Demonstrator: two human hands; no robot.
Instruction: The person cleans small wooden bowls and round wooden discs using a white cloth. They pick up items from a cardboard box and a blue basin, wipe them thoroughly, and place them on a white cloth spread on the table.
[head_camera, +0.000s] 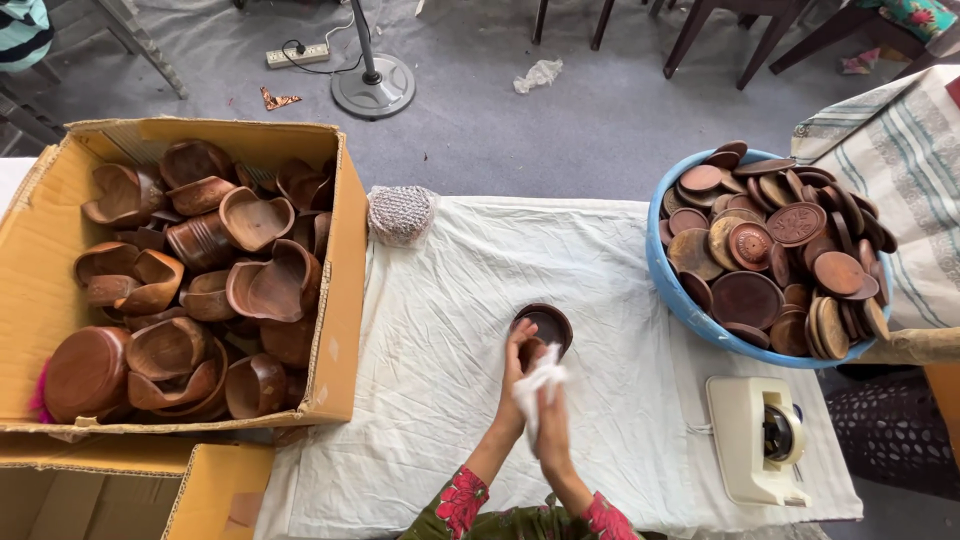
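A: Item in hand, please.

B: One small round dark wooden lid (545, 325), held just above the white cloth (440, 330) that covered the surface, near its middle. Left hand (516, 352) gripped its near edge, fingers curled closed on it. Right hand (552, 425) was closed around a white rag (538, 385), which was pressed against the piece.

A: Step?

B: Judged as wiping, one piece at a time. How much of the lid was already done could not be told; the rag hid part of it.

A: Stock nearby?

B: Blue tub (672, 290) at the right, heaped with flat brown wooden discs (775, 250). Cardboard box (345, 290) at the left, full of carved wooden bowls (250, 265). A second box (215, 485) sat below it, closed. A cream tape dispenser (760, 440) lay on the cloth near the tub; a netted bundle (400, 213) lay at the far edge.

A: What would the next move call for?

B: Likely turning the lid in the left fingers so the rag reaches the rim and underside, keeping a firm grip so it does not slip. That is judgement only.
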